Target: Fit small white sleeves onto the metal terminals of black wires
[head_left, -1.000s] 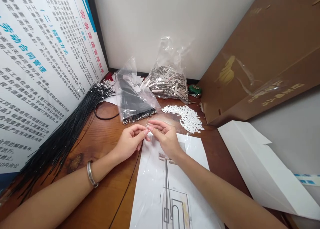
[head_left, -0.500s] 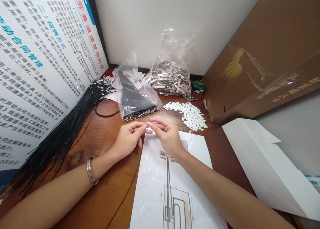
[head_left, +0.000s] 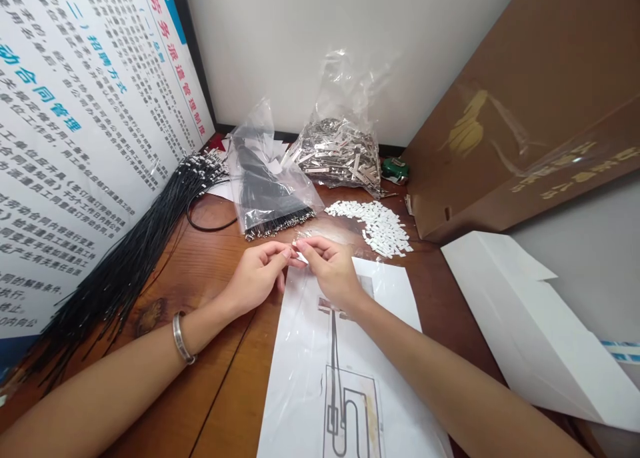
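Loose black wires [head_left: 125, 258] lay fanned along the poster [head_left: 75, 131], within reach. Left hand [head_left: 257, 279] and right hand [head_left: 333, 271] met fingertip to fingertip over the counter [head_left: 210, 271], both grips pinched narrow on one tiny white piece [head_left: 299, 253], raised for a close look. Spare white pieces [head_left: 375, 225] sat piled just beyond, beside the box [head_left: 525, 111].

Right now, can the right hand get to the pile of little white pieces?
Probably yes. The right hand pinches a tiny piece together with the left hand, and the pile of little white pieces lies just beyond it on bare table, nothing between.
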Tool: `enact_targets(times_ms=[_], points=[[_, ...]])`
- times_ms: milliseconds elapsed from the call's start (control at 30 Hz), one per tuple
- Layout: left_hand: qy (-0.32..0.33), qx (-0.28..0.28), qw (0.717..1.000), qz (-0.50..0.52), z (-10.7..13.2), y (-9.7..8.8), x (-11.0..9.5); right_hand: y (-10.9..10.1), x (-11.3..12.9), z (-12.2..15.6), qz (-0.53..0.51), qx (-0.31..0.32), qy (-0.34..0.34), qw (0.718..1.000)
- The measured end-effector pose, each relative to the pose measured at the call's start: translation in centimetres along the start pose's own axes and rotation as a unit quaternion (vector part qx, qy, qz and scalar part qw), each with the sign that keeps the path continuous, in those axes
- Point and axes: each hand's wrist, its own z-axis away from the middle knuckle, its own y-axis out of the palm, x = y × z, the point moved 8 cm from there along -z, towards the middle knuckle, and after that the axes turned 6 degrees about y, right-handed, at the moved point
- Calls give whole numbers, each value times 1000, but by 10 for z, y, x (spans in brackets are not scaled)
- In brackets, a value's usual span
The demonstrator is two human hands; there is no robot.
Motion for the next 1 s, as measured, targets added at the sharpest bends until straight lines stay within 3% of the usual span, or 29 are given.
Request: enact_targets(times_ms=[733, 1000], points=[[-2, 3, 1000, 13, 1, -1, 1, 1, 7, 3, 17, 13, -34, 999], [2, 1, 1000, 7, 1, 1, 0, -2, 3, 4, 32, -2, 1, 999]])
